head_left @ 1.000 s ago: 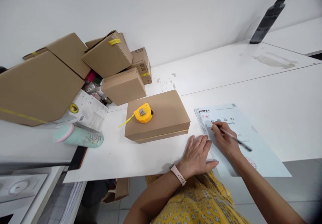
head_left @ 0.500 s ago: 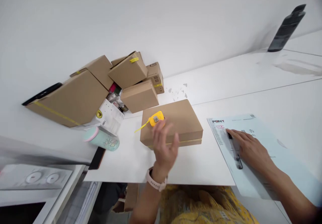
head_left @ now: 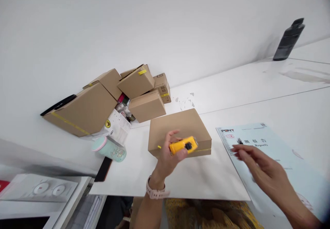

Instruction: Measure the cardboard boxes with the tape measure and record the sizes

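My left hand [head_left: 167,157] is closed around a yellow tape measure [head_left: 183,146] and holds it over the front part of a flat brown cardboard box [head_left: 180,124]. A short bit of yellow tape shows to the left of the fingers. On the right, my right hand [head_left: 265,174] pinches a pen [head_left: 240,141] over a pale blue printed report [head_left: 278,157]. Only the pen's dark end shows clearly past the fingertips; the rest is mostly hidden by the hand and blurred.
Several cardboard boxes [head_left: 146,106] are stacked at the back left against the wall. A white printed carton [head_left: 120,127], a mint tumbler with a pink lid [head_left: 110,149] and a dark flat object [head_left: 103,169] line the left side. A black bottle [head_left: 288,40] stands far right.
My left hand has picked the tape measure up off the box and drawn it nearer, turning it. My right hand has lifted the pen from the report. The view has shifted slightly.
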Available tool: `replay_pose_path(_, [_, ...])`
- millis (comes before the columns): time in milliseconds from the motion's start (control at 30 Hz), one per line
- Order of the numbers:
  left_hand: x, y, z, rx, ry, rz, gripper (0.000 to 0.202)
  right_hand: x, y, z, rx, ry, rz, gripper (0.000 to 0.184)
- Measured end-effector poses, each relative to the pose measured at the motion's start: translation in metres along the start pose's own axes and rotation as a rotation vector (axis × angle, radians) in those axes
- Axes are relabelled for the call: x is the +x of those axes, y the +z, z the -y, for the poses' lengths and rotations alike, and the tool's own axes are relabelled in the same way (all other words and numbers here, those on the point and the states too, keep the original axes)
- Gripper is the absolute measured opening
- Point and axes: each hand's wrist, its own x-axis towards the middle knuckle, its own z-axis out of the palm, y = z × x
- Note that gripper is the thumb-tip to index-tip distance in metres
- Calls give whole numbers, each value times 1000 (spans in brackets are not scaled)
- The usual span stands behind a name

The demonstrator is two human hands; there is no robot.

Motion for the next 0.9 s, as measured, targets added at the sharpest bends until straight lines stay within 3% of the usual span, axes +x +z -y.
replay_pose_path(67, [-11, 8, -7, -144, -17, 154, 72, -4, 10, 25, 286, 133, 206, 40])
replay_pose_path(133, [-15, 14, -11, -285, -52, 233, 74, -4, 21, 44, 484, 237, 383, 51])
replay_pose_path(267, [-15, 17, -13, -353, -88, 200, 72, 0, 39, 63, 679, 354, 562, 56])
replay_pose_path(400, [-13, 8, -9, -323, -91, 156, 74, 10, 46, 70, 762, 437, 599, 51])
replay_pose_path(500, [-7, -16, -5, -273, -97, 16, 75, 35, 43, 71, 763, 386, 540, 49])
replay_pose_path(667, [21, -85, 16, -177, -112, -265, 65, 99, 38, 52, 747, 306, 416, 46])
replay_pose_path(767, [35, -121, 39, -151, -161, -328, 51, 125, 47, 34, 685, 292, 429, 46])
replay_pose_path(900, [41, -142, 65, -144, -245, -344, 34, 133, 64, 20, 539, 227, 470, 52])
